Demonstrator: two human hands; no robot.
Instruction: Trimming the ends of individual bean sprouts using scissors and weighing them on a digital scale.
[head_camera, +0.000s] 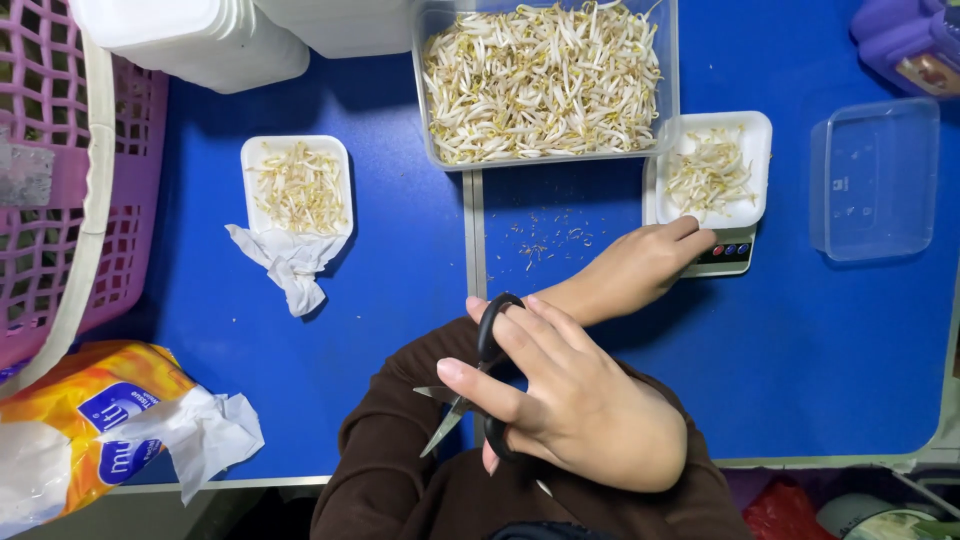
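Near the six o'clock edge of the blue bench (300, 400), a pair of black-handled scissors (478, 385) is held in the right hand (580, 410), fingers clamped through the loops, the closed blades pointed toward seven o'clock. From that hand, at about one o'clock, the left hand (625, 270) is stretched out, its fingers loosely together and laid flat against the front edge of a small scale (728, 252); nothing is gripped in it. A white tray of bean sprouts (712, 170) is carried on the scale, just beyond the left fingertips, so the left hand is the nearer one to it. A large clear tub of sprouts (545, 80) is set at twelve o'clock, touching the tray's corner. A second white tray (297, 185) with crumpled tissue (290, 265) is placed at ten o'clock, an empty clear container (875, 180) at two o'clock.
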